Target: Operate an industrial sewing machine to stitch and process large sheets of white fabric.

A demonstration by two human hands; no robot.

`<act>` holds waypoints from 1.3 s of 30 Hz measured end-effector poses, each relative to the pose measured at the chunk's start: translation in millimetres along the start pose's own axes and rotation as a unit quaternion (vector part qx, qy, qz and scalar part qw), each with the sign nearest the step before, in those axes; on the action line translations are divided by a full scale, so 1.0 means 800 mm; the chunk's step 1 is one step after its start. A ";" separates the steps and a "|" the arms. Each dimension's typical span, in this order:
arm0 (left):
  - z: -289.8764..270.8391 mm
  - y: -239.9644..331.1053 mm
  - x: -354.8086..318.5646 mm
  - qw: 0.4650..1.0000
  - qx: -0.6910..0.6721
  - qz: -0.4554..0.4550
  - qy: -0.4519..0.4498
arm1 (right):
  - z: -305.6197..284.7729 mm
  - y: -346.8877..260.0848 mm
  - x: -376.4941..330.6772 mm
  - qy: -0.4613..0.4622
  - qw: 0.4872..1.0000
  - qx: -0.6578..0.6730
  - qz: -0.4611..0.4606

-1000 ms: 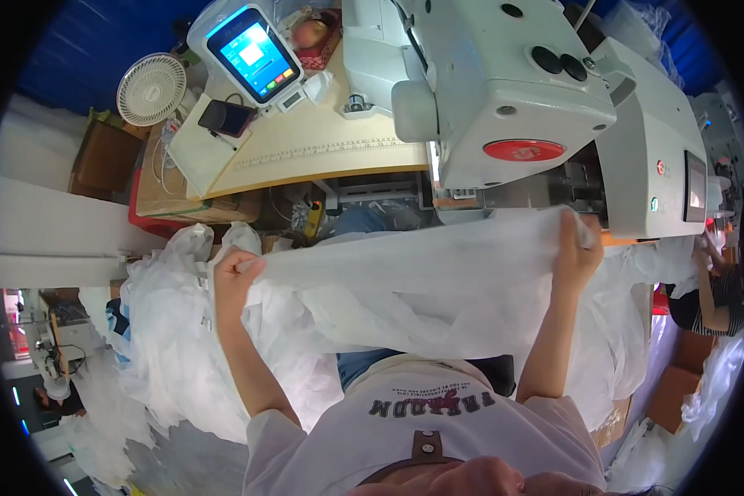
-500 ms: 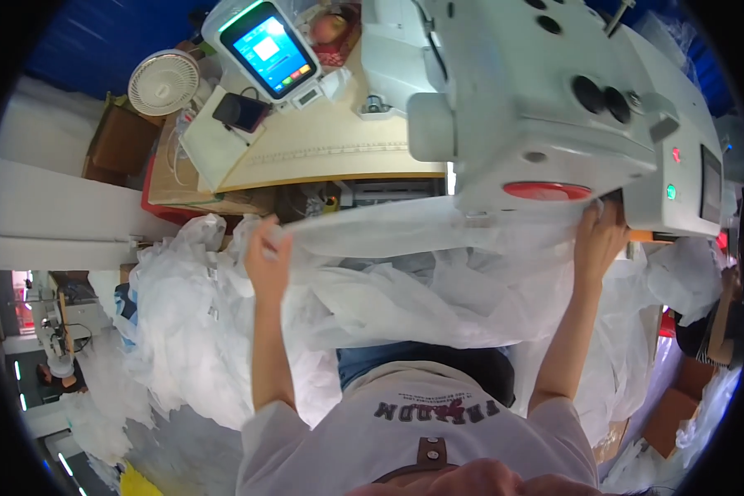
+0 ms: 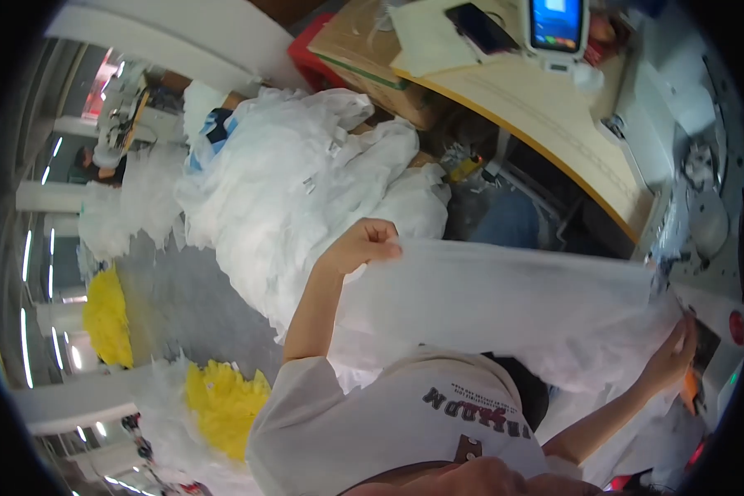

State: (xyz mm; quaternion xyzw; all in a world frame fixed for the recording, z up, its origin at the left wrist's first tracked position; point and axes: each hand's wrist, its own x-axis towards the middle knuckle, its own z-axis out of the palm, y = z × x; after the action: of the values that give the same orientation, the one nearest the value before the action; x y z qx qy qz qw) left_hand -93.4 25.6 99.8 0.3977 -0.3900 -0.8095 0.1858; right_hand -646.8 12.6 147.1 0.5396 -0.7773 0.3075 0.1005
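Head view: held a white fabric sheet stretched between left hand and right hand, in front of the chest. Left fingers closed on its corner; right fingers pinching its edge beside the worktop.

A curved beige wooden bench occupies the upper right. Grey concrete floor lies below it. White structural columns stand at left, with strip lights glowing between them. A red plastic crate sits near the upper edge.
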 end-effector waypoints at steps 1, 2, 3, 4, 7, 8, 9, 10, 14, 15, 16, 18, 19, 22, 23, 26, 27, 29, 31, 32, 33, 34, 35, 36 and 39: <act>-0.006 0.004 -0.005 0.994 0.043 0.022 0.097 | 0.007 -0.001 0.001 -0.001 1.000 0.005 -0.004; -0.005 0.006 -0.006 0.994 0.042 0.024 0.101 | 0.015 0.000 0.002 -0.069 0.997 0.021 0.018; 0.001 0.009 0.002 0.976 0.091 0.061 0.188 | 0.021 0.000 0.003 -0.136 0.989 0.035 0.041; 0.016 0.017 0.014 0.948 0.138 0.096 0.271 | 0.021 -0.001 0.003 -0.203 0.976 0.046 0.062; 0.033 0.035 0.038 0.846 0.238 0.206 0.430 | -0.019 -0.026 0.015 -0.311 0.947 -0.028 0.073; 0.032 0.043 0.050 0.769 0.289 0.275 0.499 | -0.031 -0.031 0.016 -0.361 0.926 -0.066 0.082; 0.020 0.050 0.071 0.773 0.289 0.280 0.490 | -0.025 -0.035 0.007 -0.279 0.956 -0.012 0.090; 0.000 0.049 0.097 0.734 0.350 0.302 0.498 | -0.012 -0.044 -0.006 -0.194 0.975 0.038 0.097; -0.053 0.010 0.154 0.719 0.489 0.231 0.437 | 0.044 -0.041 -0.003 -0.197 0.980 0.028 0.016; -0.050 0.018 0.163 0.752 0.469 0.220 0.407 | 0.031 -0.028 0.000 -0.180 0.983 0.008 0.035; -0.039 0.011 0.151 0.788 0.448 0.198 0.372 | 0.004 -0.019 -0.013 -0.229 0.964 0.074 0.111; -0.051 0.010 0.143 0.941 0.276 0.091 0.173 | -0.029 0.023 -0.043 -0.252 0.938 0.128 0.199; -0.045 0.020 0.145 0.952 0.274 0.033 0.135 | -0.020 0.066 -0.069 -0.283 0.947 -0.068 0.132; -0.051 0.042 0.135 0.991 0.036 0.037 0.120 | -0.045 0.072 -0.083 -0.278 0.923 0.125 0.234; -0.060 0.049 0.133 0.976 -0.033 0.107 0.190 | -0.061 0.050 -0.090 -0.205 0.774 0.493 0.340; -0.039 0.083 0.143 0.955 -0.054 0.170 0.238 | -0.035 0.018 -0.051 0.035 0.969 0.170 0.178; -0.026 0.096 0.140 0.957 -0.013 0.173 0.232 | -0.035 0.005 -0.045 0.043 0.967 0.169 0.184; -0.015 0.105 0.144 0.956 0.027 0.184 0.225 | -0.034 -0.022 -0.027 0.052 0.983 0.120 0.132; -0.001 0.107 0.144 0.742 0.455 0.318 0.376 | -0.023 -0.035 -0.014 0.048 0.991 0.087 0.094; 0.006 0.106 0.141 0.554 0.628 0.355 0.415 | -0.021 -0.039 -0.008 0.037 0.996 0.055 0.055; 0.007 0.099 0.138 0.555 0.629 0.357 0.411 | -0.023 -0.039 -0.007 0.026 0.999 0.022 0.017; 0.000 0.091 0.141 0.575 0.621 0.329 0.419 | -0.021 -0.036 -0.004 0.032 0.999 0.026 0.014; -0.007 0.084 0.145 0.596 0.611 0.300 0.425 | -0.018 -0.030 -0.005 0.023 1.000 0.010 0.015; -0.004 0.092 0.150 0.617 0.603 0.273 0.427 | -0.013 -0.022 -0.009 0.015 1.000 -0.008 0.021; 0.030 0.118 0.153 0.777 0.437 0.261 0.371 | -0.023 0.020 -0.013 0.035 0.994 -0.085 0.066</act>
State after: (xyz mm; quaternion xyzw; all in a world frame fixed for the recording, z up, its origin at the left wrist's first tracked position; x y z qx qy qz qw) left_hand -188.7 -96.9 121.4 0.5888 -0.6913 -0.2622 0.3265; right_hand -660.2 35.1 150.3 0.4651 -0.8308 0.2647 0.1527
